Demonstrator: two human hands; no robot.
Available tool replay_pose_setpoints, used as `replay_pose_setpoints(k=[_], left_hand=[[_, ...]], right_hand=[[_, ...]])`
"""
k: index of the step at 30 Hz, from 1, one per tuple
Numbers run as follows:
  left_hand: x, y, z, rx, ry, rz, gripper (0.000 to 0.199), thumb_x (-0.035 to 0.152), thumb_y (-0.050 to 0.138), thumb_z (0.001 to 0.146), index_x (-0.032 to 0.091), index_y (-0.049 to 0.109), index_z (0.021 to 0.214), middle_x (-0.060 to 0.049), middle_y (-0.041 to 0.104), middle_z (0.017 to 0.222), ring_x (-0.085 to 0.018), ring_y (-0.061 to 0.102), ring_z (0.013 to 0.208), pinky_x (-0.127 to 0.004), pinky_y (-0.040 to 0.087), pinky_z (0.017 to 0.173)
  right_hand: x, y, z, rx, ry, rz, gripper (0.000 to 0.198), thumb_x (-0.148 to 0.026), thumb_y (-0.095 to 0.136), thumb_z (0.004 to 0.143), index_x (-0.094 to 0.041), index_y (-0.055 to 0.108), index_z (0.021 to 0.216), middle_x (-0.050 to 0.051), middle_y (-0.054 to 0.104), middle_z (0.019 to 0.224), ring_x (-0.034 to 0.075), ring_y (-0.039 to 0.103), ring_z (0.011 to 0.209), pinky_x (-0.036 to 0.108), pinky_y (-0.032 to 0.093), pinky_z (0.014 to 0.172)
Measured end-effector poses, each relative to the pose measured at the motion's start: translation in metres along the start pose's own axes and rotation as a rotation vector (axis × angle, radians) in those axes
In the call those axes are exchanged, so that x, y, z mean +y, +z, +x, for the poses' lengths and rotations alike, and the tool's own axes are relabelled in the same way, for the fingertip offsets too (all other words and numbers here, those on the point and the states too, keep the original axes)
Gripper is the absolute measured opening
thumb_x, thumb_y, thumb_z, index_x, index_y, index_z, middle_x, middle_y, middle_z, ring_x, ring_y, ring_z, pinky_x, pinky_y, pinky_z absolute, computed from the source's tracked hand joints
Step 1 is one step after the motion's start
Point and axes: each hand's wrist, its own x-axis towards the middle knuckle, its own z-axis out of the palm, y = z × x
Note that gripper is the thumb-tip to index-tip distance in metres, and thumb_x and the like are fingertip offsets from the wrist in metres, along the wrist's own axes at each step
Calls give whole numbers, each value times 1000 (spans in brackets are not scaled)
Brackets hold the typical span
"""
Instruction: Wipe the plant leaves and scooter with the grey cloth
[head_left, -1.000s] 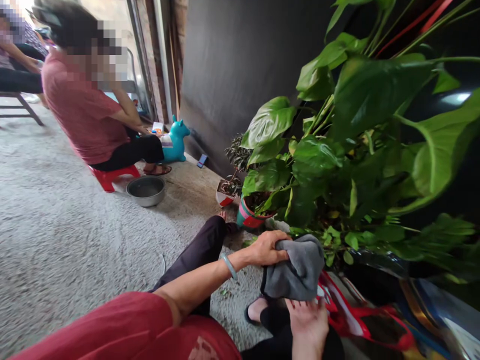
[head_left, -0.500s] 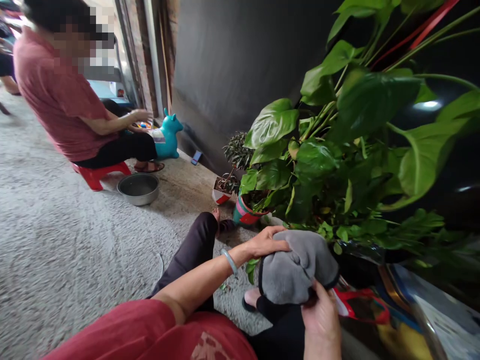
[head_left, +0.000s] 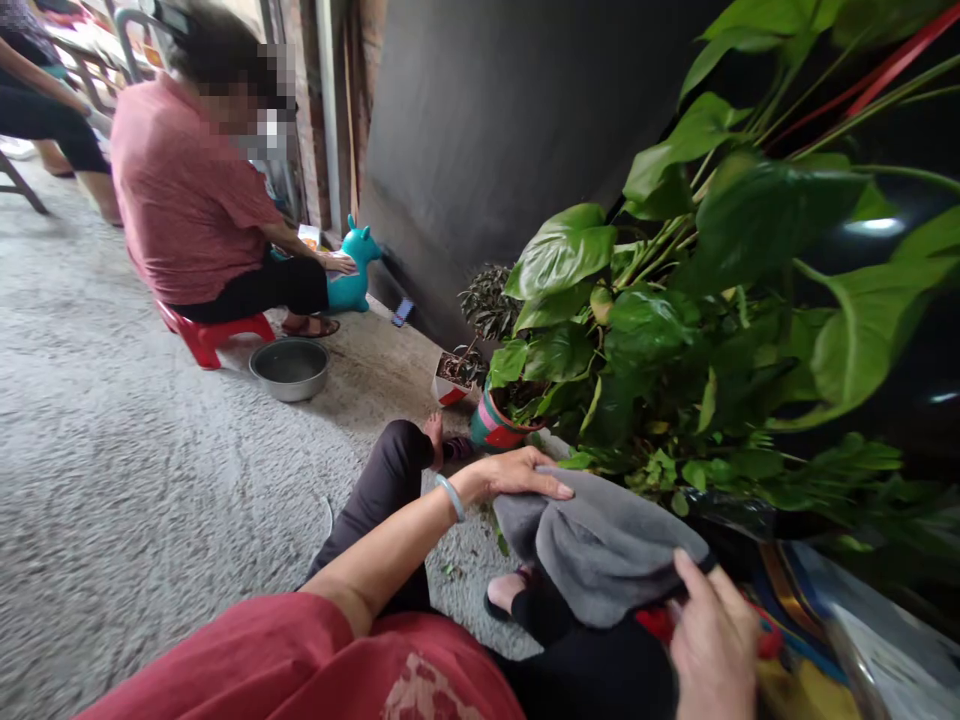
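A grey cloth (head_left: 600,545) lies bunched over my lap, just in front of a big leafy green plant (head_left: 697,320). My left hand (head_left: 517,475) rests flat on the cloth's upper left edge, fingers stretched out, a pale bangle on the wrist. My right hand (head_left: 712,640) grips the cloth's lower right edge, thumb pressed on the fabric. Under the cloth a bit of a red and blue object (head_left: 757,630) shows, mostly hidden.
Two small potted plants (head_left: 495,415) stand on the floor by the dark wall. A metal basin (head_left: 289,366), a red stool (head_left: 206,338) with a seated person in a pink shirt (head_left: 195,200), and a teal toy animal (head_left: 352,270) lie beyond. Rough concrete floor spreads left.
My right hand has moved right and down, pulling the cloth wider. My left hand has flattened on the cloth's top edge. The view has shifted a little.
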Motion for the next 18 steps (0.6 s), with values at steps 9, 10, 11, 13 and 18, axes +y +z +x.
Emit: replay_pose_setpoints(k=[9, 10, 11, 13, 18], left_hand=[[-4, -3, 11, 284, -113, 325, 57, 65, 67, 81, 9, 74, 76, 0, 59, 61, -13, 52, 59, -25, 39, 55], [-6, -3, 12, 330, -124, 329, 55, 64, 65, 83, 10, 72, 73, 0, 58, 60, -14, 52, 59, -25, 39, 56], [-7, -2, 14, 359, -119, 342, 52, 62, 65, 84, 11, 71, 71, 0, 58, 59, -14, 52, 60, -25, 41, 57], [-10, 1, 16, 372, -59, 423, 48, 58, 66, 85, 13, 71, 71, -1, 58, 59, -15, 55, 64, -25, 45, 63], [-7, 19, 19, 189, 110, 629, 52, 61, 62, 89, 11, 76, 86, -1, 66, 72, -16, 60, 75, -23, 47, 70]], right_hand=[[-22, -9, 15, 26, -130, -222, 59, -58, 79, 60, -19, 77, 104, 8, 75, 92, 29, 68, 92, 44, 51, 92], [-22, -6, 8, 10, -98, -175, 61, -59, 80, 60, -19, 76, 106, 8, 75, 93, 27, 69, 90, 44, 52, 91], [-21, -3, -1, -10, -80, -138, 62, -60, 82, 61, -19, 75, 108, 9, 75, 95, 26, 69, 90, 43, 53, 90], [-19, 6, -20, -98, -106, -133, 64, -61, 82, 62, -19, 73, 110, 11, 74, 103, 27, 69, 94, 43, 53, 91], [4, 42, -45, -373, -231, -427, 95, -67, 76, 58, -18, 57, 137, 19, 63, 135, 38, 58, 124, 54, 44, 105]])
